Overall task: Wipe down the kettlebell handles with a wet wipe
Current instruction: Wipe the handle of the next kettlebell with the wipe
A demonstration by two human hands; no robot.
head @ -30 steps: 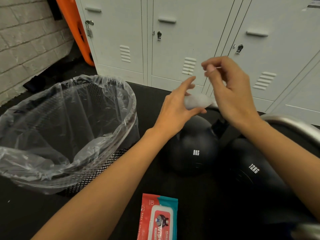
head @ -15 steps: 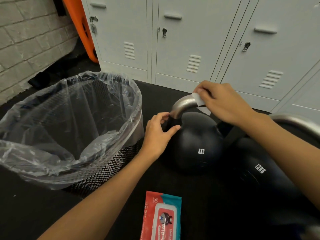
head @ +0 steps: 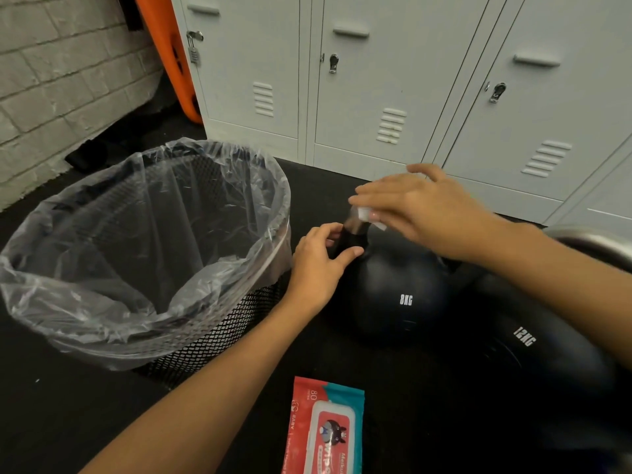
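Observation:
A black kettlebell marked 8KG (head: 396, 295) stands on the dark floor with a steel handle, mostly hidden under my hands. My left hand (head: 319, 265) grips the base of the handle's left leg. My right hand (head: 424, 206) lies over the top of the handle and presses a white wet wipe (head: 367, 213) onto it, only a corner of the wipe showing. A larger black kettlebell marked 12KG (head: 526, 340) stands to the right, its steel handle (head: 595, 239) at the frame's right edge.
A mesh bin lined with a clear bag (head: 143, 254) stands just left of my left hand. A red and teal wipes pack (head: 325, 425) lies on the floor in front. Grey lockers (head: 393, 80) stand behind, a brick wall (head: 61, 80) at left.
The wipe went from my left hand to my right, which came down onto the 8KG handle and slid left along it. My left hand dropped to grip the handle's base.

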